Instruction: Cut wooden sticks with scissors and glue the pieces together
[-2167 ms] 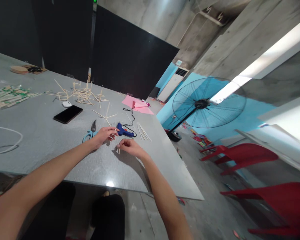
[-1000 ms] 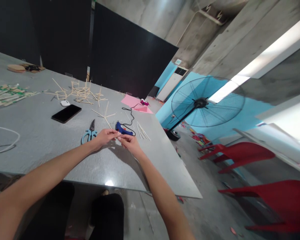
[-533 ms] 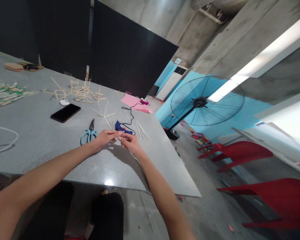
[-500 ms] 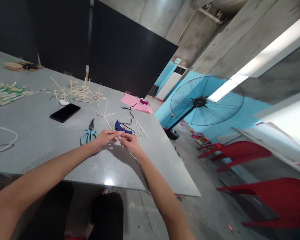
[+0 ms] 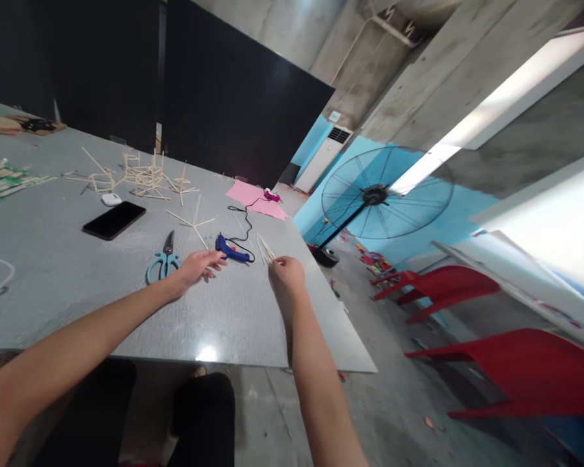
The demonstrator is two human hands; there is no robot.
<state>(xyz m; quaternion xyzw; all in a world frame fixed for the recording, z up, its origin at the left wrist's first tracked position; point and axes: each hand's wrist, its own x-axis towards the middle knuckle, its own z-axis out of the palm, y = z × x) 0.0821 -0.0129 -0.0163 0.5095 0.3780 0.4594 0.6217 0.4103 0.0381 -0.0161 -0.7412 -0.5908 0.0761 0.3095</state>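
Observation:
My left hand [image 5: 198, 267] hovers over the grey table with its fingers stretched out and holds nothing that I can see. Just beyond its fingertips lies a blue hot glue gun [image 5: 234, 251] with a black cord. Light blue scissors [image 5: 163, 259] rest beside the left wrist, blades pointing away. My right hand [image 5: 291, 275] is at the thin wooden sticks [image 5: 264, 248], thumb and fingers pinched together at their near ends. How many sticks are between the fingertips is hidden. A small joined piece of sticks [image 5: 194, 224] stands behind the left hand.
Several stick frames [image 5: 148, 175] stand at the back of the table [image 5: 102, 298]. A black phone [image 5: 114, 220] and a white case [image 5: 111, 199] lie left. Pink paper [image 5: 246, 192] is at the far right. A fan [image 5: 374, 194] and red chairs [image 5: 520, 370] stand beyond the table.
My hands were together in front of the glue gun and are now apart. The right hand has moved right to the loose sticks, and the left fingers have opened. The view has shifted slightly.

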